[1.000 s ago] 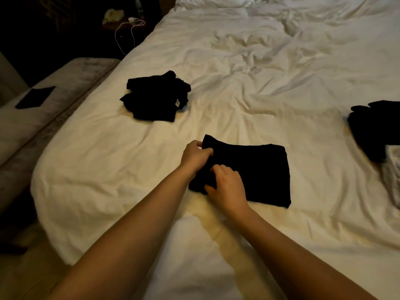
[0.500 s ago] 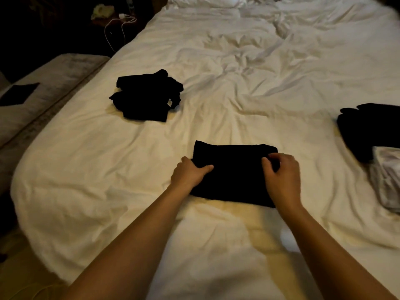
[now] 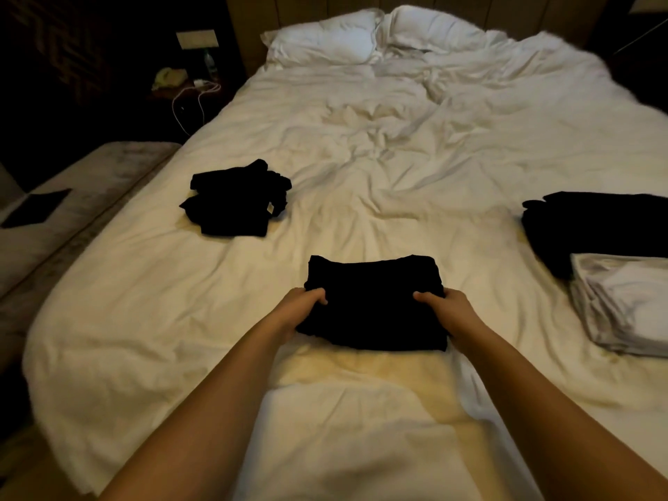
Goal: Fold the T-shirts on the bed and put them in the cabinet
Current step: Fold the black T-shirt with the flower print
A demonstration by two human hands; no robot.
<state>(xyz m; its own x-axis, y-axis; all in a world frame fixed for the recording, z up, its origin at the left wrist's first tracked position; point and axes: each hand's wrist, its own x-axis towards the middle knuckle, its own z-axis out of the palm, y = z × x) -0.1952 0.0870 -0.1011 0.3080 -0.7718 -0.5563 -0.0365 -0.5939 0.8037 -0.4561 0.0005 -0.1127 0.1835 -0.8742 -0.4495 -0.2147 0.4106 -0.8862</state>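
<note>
Nearest, a black T-shirt (image 3: 374, 301), folded into a compact, thick rectangle with stacked layers showing along its edges, lies on the bed (image 3: 361, 168) near its foot. Both hands grip it from the sides: the left hand (image 3: 302, 310) holds the left edge with its thumb on top and fingers (image 3: 318, 296) curled under the cloth; the right hand (image 3: 446, 312) holds the right edge the same way, thumb on top and the rest tucked beneath. Whether the shirt is lifted clear of the sheet cannot be told.

Just right, near the bed's edge, sits a folded white garment (image 3: 625, 305), its far side touching a dark pile (image 3: 592, 226) of black cloth. Farther left lies another black bundle (image 3: 235, 200), loosely folded, a small tag showing at its right side, well apart from the held shirt.

Beyond, the rumpled white duvet runs up to two pillows (image 3: 361, 38) at the headboard. Left of the bed stands a bench (image 3: 72, 197) with a flat dark item on it, and a nightstand (image 3: 184, 88) carrying a white cable and a bottle.
</note>
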